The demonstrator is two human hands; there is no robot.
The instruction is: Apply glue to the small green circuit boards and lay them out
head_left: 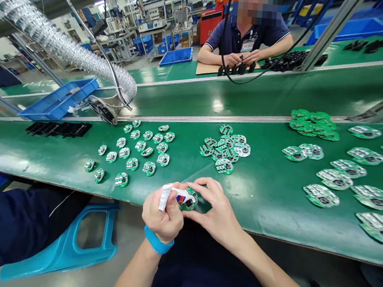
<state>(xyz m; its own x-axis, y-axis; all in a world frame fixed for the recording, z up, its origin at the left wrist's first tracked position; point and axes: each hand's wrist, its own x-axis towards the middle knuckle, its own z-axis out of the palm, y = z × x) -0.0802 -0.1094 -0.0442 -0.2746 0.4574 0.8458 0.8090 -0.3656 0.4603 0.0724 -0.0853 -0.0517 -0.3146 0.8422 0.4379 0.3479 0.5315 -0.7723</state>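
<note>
My left hand (163, 210), with a blue band at the wrist, is closed around a white squeeze tube (177, 195) whose tail end is rolled up. The tube's nozzle points right, at a round green circuit board (190, 199) by the table's front edge. My right hand (214, 208) pinches that board between thumb and fingers. Whether the nozzle touches the board I cannot tell. Beyond my hands lies a heap of similar boards (224, 148). More boards (140, 146) are spread out singly to the left.
Larger boards (336, 178) and a bright green stack (314, 124) lie at the right. Black parts (58, 129) and a blue tray (61, 98) sit at the left, near a foil duct (69, 43). Across the belt a co-worker (246, 36) handles black parts.
</note>
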